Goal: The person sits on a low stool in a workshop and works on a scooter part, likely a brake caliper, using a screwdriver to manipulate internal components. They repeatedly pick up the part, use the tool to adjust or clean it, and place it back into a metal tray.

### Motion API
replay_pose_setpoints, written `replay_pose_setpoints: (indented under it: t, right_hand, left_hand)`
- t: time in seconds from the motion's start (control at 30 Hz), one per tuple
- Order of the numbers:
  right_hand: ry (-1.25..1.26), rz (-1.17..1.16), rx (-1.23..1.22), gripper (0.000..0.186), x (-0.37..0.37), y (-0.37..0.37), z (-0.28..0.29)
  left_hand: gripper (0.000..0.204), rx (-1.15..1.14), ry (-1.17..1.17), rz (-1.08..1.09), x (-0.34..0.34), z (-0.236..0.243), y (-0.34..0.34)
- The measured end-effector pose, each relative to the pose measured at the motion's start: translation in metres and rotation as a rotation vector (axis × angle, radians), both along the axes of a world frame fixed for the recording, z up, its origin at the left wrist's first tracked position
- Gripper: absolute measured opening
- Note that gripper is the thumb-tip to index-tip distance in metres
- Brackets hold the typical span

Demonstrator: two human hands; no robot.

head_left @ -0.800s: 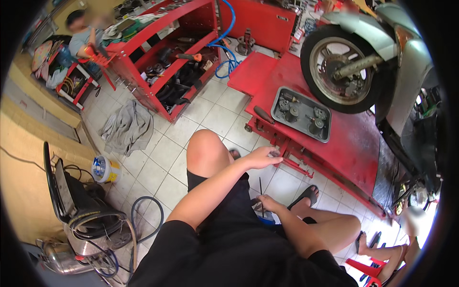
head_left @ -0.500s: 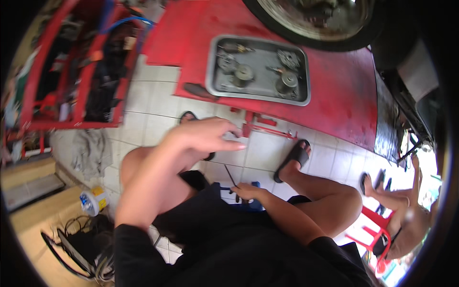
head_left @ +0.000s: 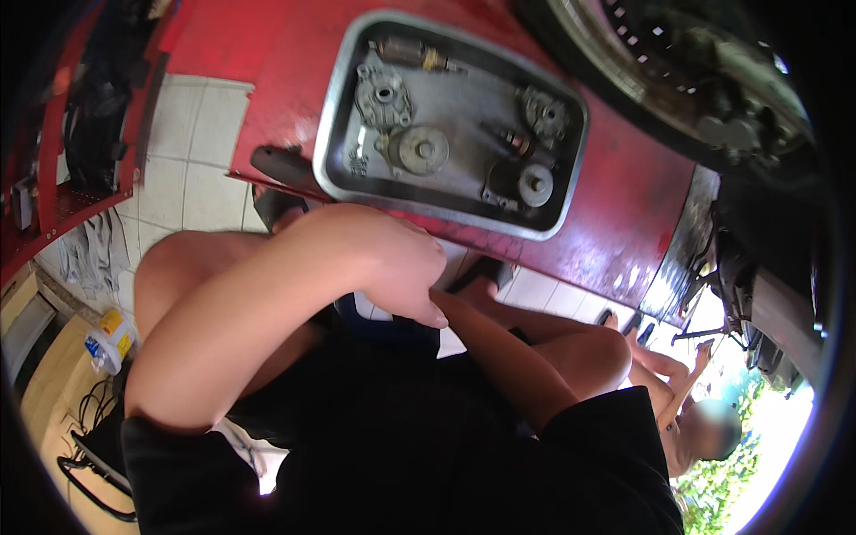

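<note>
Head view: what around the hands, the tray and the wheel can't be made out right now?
Right hand: head view, hidden behind the left hand; whether it holds anything is unseen.
Left palm: head view, hidden by the back of that hand.
Small pieces at the left end of the tray: head view, too small to identify.
Wheel: head view, cut off by the upper edge.

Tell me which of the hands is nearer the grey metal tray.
Left, it appears: the left hand shows just below the near edge of the metal tray; the right hand is hidden behind it, its forearm lower in view.
</note>
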State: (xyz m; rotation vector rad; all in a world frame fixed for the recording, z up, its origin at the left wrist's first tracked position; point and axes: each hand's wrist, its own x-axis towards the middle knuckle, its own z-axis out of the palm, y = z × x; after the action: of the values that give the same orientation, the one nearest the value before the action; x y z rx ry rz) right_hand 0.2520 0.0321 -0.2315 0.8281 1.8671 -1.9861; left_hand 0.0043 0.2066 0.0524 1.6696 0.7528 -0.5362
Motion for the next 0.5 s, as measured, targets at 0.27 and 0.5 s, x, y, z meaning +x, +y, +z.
replay_pose_setpoints:
  t: [0.27,0.5]
  right_hand:
    - [-0.262,0.078,0.102,0.038,-0.016,0.03,0.082]
    - [-0.265,0.073,0.596,0.033,0.018,0.036,0.143]
  left_hand:
    - [0.057,0.087,-0.256,0.165,0.0,0.013,0.014]
    - [0.049,0.086,-0.555,0.584,-0.03,0.032,0.016]
